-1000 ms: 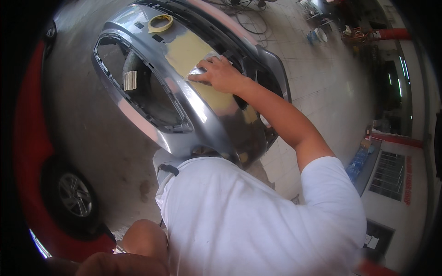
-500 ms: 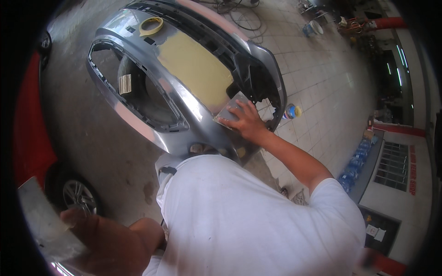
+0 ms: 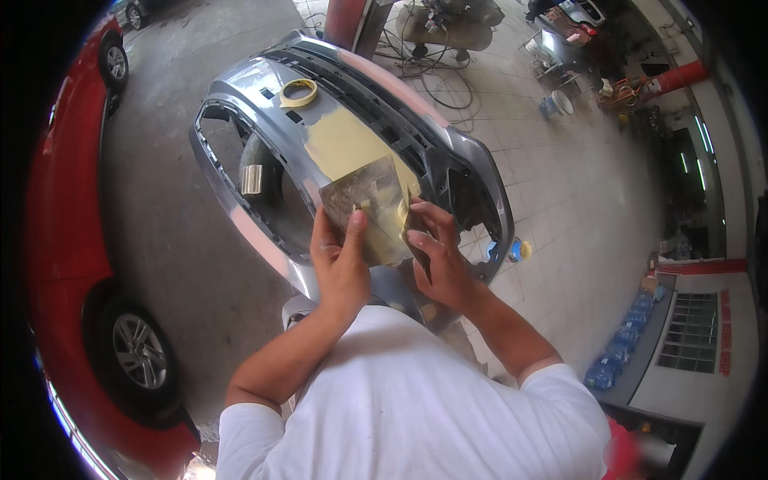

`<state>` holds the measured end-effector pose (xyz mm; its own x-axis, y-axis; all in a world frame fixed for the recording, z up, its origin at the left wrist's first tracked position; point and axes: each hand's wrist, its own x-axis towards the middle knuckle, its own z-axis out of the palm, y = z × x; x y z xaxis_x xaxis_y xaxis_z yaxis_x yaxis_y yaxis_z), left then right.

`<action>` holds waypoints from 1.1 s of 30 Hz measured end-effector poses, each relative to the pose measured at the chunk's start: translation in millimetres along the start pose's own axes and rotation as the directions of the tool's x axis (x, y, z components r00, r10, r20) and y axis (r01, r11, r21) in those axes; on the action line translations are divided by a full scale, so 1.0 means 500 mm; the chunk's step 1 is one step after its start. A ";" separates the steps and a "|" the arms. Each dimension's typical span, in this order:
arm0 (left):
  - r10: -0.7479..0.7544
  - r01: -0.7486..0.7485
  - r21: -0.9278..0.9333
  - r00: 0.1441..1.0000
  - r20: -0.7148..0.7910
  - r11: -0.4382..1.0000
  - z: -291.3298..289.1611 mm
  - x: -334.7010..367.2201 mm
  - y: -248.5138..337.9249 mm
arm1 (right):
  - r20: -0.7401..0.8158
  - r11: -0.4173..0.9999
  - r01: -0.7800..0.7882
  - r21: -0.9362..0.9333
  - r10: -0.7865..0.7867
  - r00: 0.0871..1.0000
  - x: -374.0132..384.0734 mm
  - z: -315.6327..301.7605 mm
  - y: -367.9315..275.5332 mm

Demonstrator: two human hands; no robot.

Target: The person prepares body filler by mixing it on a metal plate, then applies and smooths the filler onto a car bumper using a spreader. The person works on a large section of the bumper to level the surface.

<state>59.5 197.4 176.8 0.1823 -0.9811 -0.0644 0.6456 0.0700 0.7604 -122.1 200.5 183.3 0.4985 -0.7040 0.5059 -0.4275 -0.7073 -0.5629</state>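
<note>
In front of my chest, my left hand (image 3: 342, 268) grips a flat square metal plate (image 3: 344, 190) by its near left edge, thumb on top. Yellowish putty smears its surface. My right hand (image 3: 450, 264) is closed round a thin flat putty spreader (image 3: 421, 258), seen nearly edge-on. The spreader meets the plate's right side, with a lump of putty (image 3: 402, 210) between them. Beyond and partly hidden by the plate lies a grey car bumper (image 3: 260, 68) with a broad patch of yellow putty (image 3: 340, 142). A roll of yellow tape (image 3: 300, 104) rests on the bumper.
A tyre (image 3: 258, 150) shows through the bumper's opening, a small ridged silvery piece (image 3: 251, 180) on it. A red car (image 3: 72, 240) stands left. To the right are a small tin (image 3: 518, 250), a bucket (image 3: 556, 105) and blue water bottles (image 3: 616, 352). Hoses (image 3: 448, 104) lie beyond.
My right hand has lifted the spreader off the bumper and drawn it back to the plate. My left hand has brought the plate from the lower left to the middle. The view has shifted.
</note>
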 end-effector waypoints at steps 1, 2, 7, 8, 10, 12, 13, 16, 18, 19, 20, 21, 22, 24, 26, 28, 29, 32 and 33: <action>-0.015 0.015 0.031 1.000 0.004 0.999 0.000 -0.004 0.005 | 0.024 0.997 -0.020 -0.079 0.022 0.999 -0.011 -0.004 0.036; -0.028 0.027 0.060 1.000 0.007 0.998 0.001 -0.007 0.008 | 0.047 0.986 -0.034 -0.161 0.042 0.998 -0.016 -0.016 0.060; 0.174 -0.185 0.437 0.983 0.067 0.880 -0.059 0.013 -0.035 | 0.192 0.843 -0.070 -0.534 0.202 0.960 0.006 -0.090 0.069; 0.182 -0.218 0.550 0.976 0.119 0.807 -0.072 0.007 -0.048 | 0.192 0.870 -0.051 -0.490 0.165 0.967 0.020 -0.093 0.054; 0.243 -0.276 0.646 0.960 0.141 0.712 -0.082 0.015 -0.046 | 0.298 0.901 0.039 -0.432 0.101 0.949 0.043 -0.060 0.054; 0.362 -0.323 0.636 0.929 0.073 0.701 -0.075 0.041 -0.004 | 0.365 0.922 0.044 -0.384 0.108 0.925 0.057 -0.036 0.088; 0.403 -0.327 0.501 0.914 -0.048 0.801 -0.077 0.059 0.025 | 0.408 0.906 0.065 -0.419 0.125 0.904 0.074 -0.039 0.130; 0.483 -0.375 0.452 0.863 -0.149 0.809 -0.118 0.098 0.095 | 0.371 0.977 -0.065 -0.205 0.139 0.918 0.169 -0.019 0.281; 0.474 -0.338 0.476 0.857 -0.201 0.812 -0.169 0.107 0.105 | 0.349 0.969 -0.033 -0.245 0.120 0.929 0.244 0.026 0.384; 0.432 -0.285 0.474 0.871 -0.236 0.833 -0.190 0.106 0.100 | 0.333 0.968 0.000 -0.251 0.087 0.939 0.276 0.055 0.434; 0.390 -0.233 0.470 0.880 -0.270 0.851 -0.212 0.102 0.088 | 0.352 0.954 -0.016 -0.299 0.126 0.927 0.306 0.084 0.480; 0.349 -0.180 0.468 0.886 -0.305 0.865 -0.232 0.095 0.076 | 0.370 0.939 -0.030 -0.343 0.164 0.915 0.324 0.114 0.513; 0.333 -0.148 0.488 0.888 -0.317 0.860 -0.248 0.089 0.064 | 0.370 0.931 -0.014 -0.365 0.159 0.915 0.332 0.135 0.527; 0.295 -0.085 0.523 0.896 -0.333 0.848 -0.273 0.078 0.044 | 0.365 0.909 0.012 -0.417 0.155 0.918 0.330 0.160 0.551; 0.232 -0.024 0.467 0.890 -0.393 0.884 -0.299 0.063 0.044 | 0.370 0.864 0.039 -0.502 0.174 0.913 0.286 0.159 0.556; 0.185 0.014 0.407 0.876 -0.445 0.913 -0.320 0.045 0.048 | 0.413 0.828 0.027 -0.561 0.252 0.875 0.234 0.097 0.527; 0.171 0.020 0.378 0.869 -0.464 0.925 -0.328 0.041 0.053 | 0.438 0.810 0.009 -0.586 0.308 0.845 0.221 0.055 0.516; 0.191 0.026 0.399 0.848 -0.495 0.917 -0.365 0.042 0.048 | 0.466 0.811 -0.027 -0.584 0.363 0.807 0.238 -0.003 0.494; 0.191 0.032 0.402 0.844 -0.502 0.915 -0.374 0.044 0.044 | 0.451 0.845 -0.023 -0.535 0.309 0.837 0.267 0.002 0.497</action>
<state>216.6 211.0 71.4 0.6492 -0.7239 -0.2334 0.2984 -0.0398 0.9536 -160.9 -69.1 110.3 0.6256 -0.7788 -0.0453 -0.7761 -0.6154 -0.1378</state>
